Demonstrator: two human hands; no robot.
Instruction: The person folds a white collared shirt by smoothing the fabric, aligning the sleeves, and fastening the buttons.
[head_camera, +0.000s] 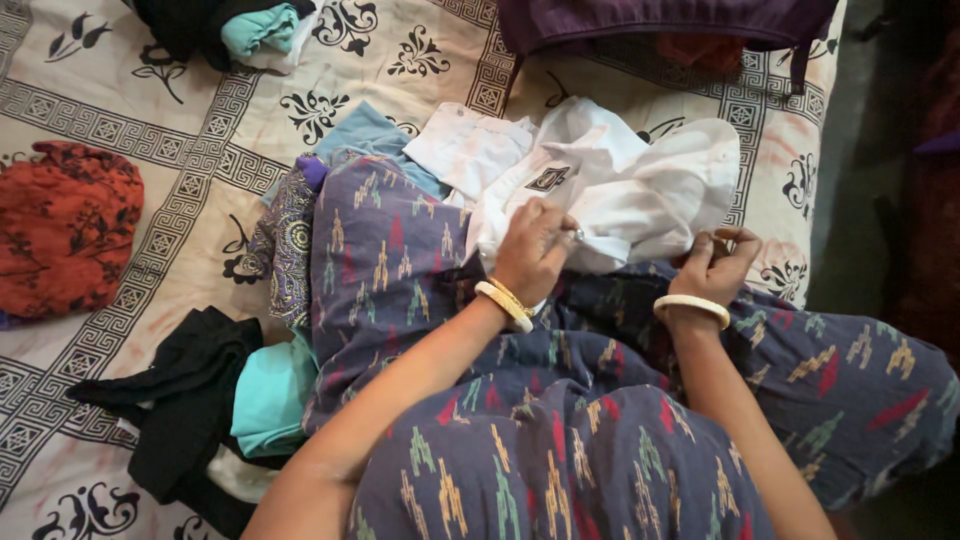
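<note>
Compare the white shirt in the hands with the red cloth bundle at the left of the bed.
The white shirt is plain, with a dark badge; the red cloth bundle has a dark pattern. Left hand and right hand grip the white shirt; the red cloth bundle lies untouched, apart. Both are crumpled on the printed bedsheet.

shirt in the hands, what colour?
White shirt, with a small dark badge on it; both hands grip its lower edge. Head view shows it.

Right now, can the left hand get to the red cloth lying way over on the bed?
Probably not without leaning. The left hand is gripping the white shirt, and the red cloth lies far off to the side, with patterned clothes between them.
</note>
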